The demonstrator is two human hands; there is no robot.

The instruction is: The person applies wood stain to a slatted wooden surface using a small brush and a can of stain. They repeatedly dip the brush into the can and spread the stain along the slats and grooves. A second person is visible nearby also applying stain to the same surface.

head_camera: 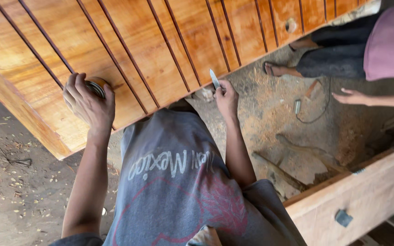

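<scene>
A big wooden panel [160, 50], orange-brown and freshly glossy, with dark grooves running down its length, lies tilted in front of the person. The left hand [87, 102] rests on top of it near the lower edge, its fingers [76, 89] curled down over a small round tin [97, 86]; only a sliver of the tin's metal rim shows between the knuckles, so the grip looks closed around it, and the tin sits on the panel's surface. The right hand [226, 98] is at the panel's near edge, closed on a narrow putty knife [214, 78] whose pale blade points up and touches the wood just where the edge meets a groove. A round knot or plug [291, 24] marks the panel farther along.

The person wears a grey shirt [178, 182] with a faded red print. Below lies a dirt floor [270, 114] strewn with sawdust and wood scraps, with a thin cord [318, 116] looping across it. At the lower right stands a pale unfinished timber piece [365, 196] with a small metal fitting on its side. At the upper right another person crouches in a mauve top [391, 41], sandalled foot [279, 69] near the panel's edge, one hand [352, 96] stretched out low over the floor
</scene>
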